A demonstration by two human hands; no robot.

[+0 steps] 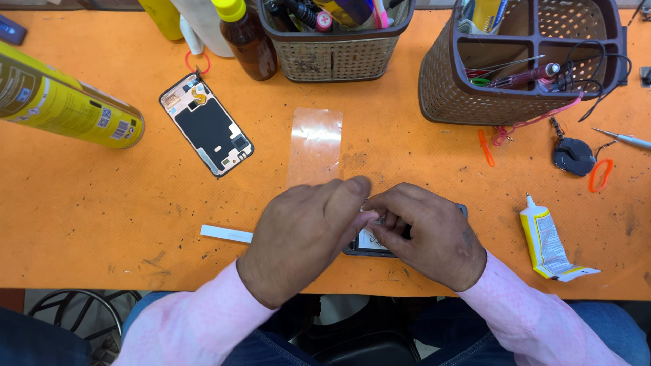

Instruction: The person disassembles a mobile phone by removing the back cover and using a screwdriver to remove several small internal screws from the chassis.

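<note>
Orange matting [102,203], scuffed and spotted with dark marks, covers the bench seen from the head camera. Both hands meet at its near edge over a small dark phone body [369,242], which lies flat directly beneath them and is mostly hidden; only its lower edge and a pale patch show between the fingers. The left hand [302,234] is curled, thumb pressed toward the right hand [424,234], whose fingers are bent down onto the phone body, pinching something too small to make out. Just beyond the fingertips lies a clear film sheet [315,146]. A white strip [226,234] lies just left of the left hand. Farther left is a phone back cover [205,124], inner side up. Right of the right hand lies a glue tube [546,240].
</note>
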